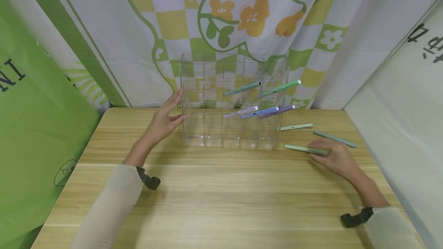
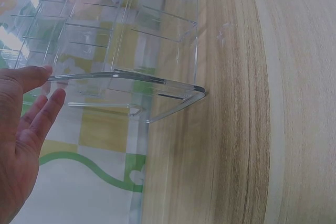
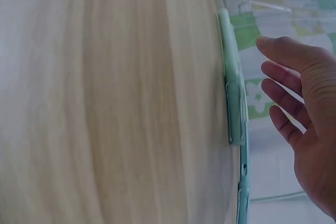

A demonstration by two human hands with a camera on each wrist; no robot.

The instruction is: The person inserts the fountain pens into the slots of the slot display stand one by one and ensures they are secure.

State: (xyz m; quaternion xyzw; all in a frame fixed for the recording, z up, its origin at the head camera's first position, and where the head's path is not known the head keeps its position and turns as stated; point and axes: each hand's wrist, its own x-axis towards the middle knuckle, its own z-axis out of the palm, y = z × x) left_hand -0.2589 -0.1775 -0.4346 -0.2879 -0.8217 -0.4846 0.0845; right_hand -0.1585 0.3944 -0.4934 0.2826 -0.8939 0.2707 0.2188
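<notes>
A clear acrylic pen rack (image 1: 213, 133) with several compartments stands at the back of the table. My left hand (image 1: 162, 123) is at its left side, the thumb touching the edge of the side panel (image 2: 131, 75) and the fingers outside it, nearly straight. At the right, my right hand (image 1: 333, 156) hovers by a pale green pen (image 1: 297, 148) on the table. In the right wrist view its fingers are loosely bent and apart from that pen (image 3: 231, 66). A darker green pen (image 1: 340, 140) and another light green pen (image 1: 297, 127) lie behind.
Slanting in the rack are a grey-green pen (image 1: 247, 87), a bright green pen (image 1: 287, 85), a pale lilac pen (image 1: 243, 112), a blue pen (image 1: 263, 112) and a purple pen (image 1: 285, 109). A patterned curtain (image 1: 173, 22) hangs behind the wooden table (image 1: 221, 203).
</notes>
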